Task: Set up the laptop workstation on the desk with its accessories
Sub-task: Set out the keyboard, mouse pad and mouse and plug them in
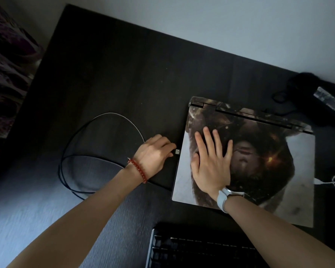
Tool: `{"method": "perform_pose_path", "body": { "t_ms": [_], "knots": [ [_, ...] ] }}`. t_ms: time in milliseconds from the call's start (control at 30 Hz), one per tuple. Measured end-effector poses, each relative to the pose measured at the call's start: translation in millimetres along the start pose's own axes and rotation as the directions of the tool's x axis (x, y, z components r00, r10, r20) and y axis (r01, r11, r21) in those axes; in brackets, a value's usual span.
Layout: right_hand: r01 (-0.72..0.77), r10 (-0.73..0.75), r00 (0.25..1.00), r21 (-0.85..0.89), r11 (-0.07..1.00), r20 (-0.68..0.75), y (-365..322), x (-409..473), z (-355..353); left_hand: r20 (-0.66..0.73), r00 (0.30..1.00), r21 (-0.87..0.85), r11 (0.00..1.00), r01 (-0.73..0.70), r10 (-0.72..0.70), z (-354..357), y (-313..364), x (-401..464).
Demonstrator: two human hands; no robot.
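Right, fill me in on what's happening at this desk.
A person is plugging a cable into a closed laptop on a dark desk. The left hand pinches a USB plug right at the laptop's left edge; it does not look fully inserted yet. The right hand lies flat on the lid, steadying it. The black cable loops across the desk to the left. A keyboard sits nearer the person, and a power adapter lies beyond the laptop.

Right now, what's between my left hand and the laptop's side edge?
In the head view, only the metal USB plug, pinched by the left hand, its tip right at the closed laptop.
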State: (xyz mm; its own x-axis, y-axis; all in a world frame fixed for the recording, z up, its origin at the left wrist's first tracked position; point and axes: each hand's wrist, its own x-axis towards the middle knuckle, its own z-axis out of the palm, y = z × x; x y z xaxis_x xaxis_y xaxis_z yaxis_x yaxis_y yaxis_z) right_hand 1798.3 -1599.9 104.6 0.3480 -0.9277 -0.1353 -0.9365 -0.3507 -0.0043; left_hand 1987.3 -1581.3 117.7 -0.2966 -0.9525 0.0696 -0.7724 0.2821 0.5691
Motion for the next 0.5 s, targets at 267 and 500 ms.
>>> {"method": "perform_pose_path", "body": {
  "t_ms": [267, 500],
  "knots": [
    [0.000, 0.000, 1.000, 0.000, 1.000, 0.006, -0.1, 0.5, -0.7, 0.016, 0.999, -0.033, 0.999, 0.030, -0.030, -0.5, -2.5, 1.6],
    [-0.006, 0.006, 1.000, -0.005, 1.000, 0.010, -1.0, 0.1, -2.0, 0.010, 1.000, -0.031, 0.999, 0.012, -0.012, 1.4, -2.1, 1.1]
  ]
}}
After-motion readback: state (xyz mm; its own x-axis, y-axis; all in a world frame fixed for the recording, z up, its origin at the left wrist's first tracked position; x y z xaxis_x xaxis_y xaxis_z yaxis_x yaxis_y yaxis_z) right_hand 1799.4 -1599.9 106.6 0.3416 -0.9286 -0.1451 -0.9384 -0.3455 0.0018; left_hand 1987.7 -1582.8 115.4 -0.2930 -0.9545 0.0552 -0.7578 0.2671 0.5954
